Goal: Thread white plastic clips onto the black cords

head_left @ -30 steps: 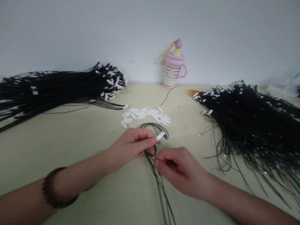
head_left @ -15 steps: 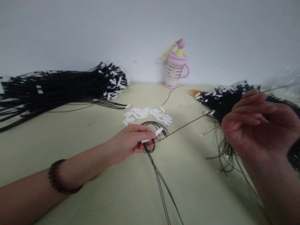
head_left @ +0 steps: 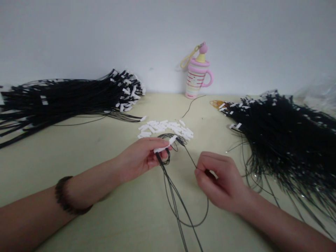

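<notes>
My left hand (head_left: 145,155) pinches a white plastic piece (head_left: 172,140) with black cords looped through or around it. Small loops of black cord curl by the fingertips, and doubled strands (head_left: 175,199) run down toward the lower edge. Closed on a thin black cord (head_left: 190,157), my right hand (head_left: 220,182) is to the right of the left hand. The cord goes from the left hand's bundle to the right fingers, and a slack loop hangs below. Just beyond the left fingers lies a scatter of small white pieces (head_left: 152,128).
A large bundle of black cords (head_left: 65,98) with white ends lies at left, another bundle (head_left: 288,133) at right. A pink striped cup (head_left: 194,82) stands by the wall. Orange bands (head_left: 216,104), a loose thread (head_left: 189,106) and a clear plastic bag (head_left: 320,92) lie near the back.
My right hand has come down and left from the far right, closer to my left hand. The cord between them, taut before, now hangs partly slack. My left hand has shifted slightly left.
</notes>
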